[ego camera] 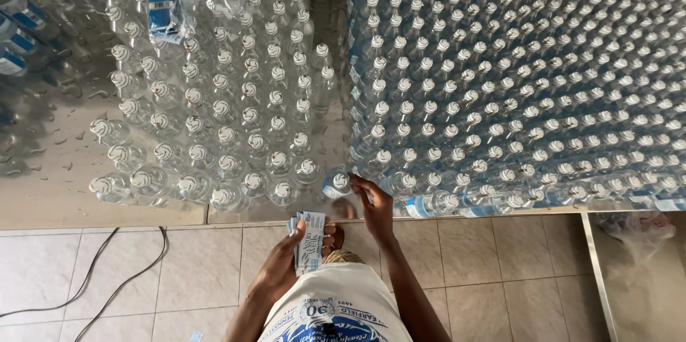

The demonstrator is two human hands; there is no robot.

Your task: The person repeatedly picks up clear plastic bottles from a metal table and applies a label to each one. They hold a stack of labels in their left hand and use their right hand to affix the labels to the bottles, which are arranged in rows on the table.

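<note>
Standing at the edge of a steel table (43, 199), a stack of small blue-and-white labels (309, 240) is gripped in the left hand (289, 260), the fingers closed around its lower part so that the upper ends fan out above them. The right hand (375, 206) is stretched forward to a clear plastic bottle (337, 185) at the table's near rim; its fingertips (355, 183) are touching the bottle just beside the white cap, curled loosely about it, though whether the bottle is truly pinched or only steadied can hardly be told from above.

The step in hand is judged to be labelling: one bottle is singled out while the labels are kept ready. For the next move, a single label would need to be peeled from the stack and the bottle held firm.

The bottle is set between a looser group of capped bottles (214, 99) and a dense block of bottles (514, 85).
</note>
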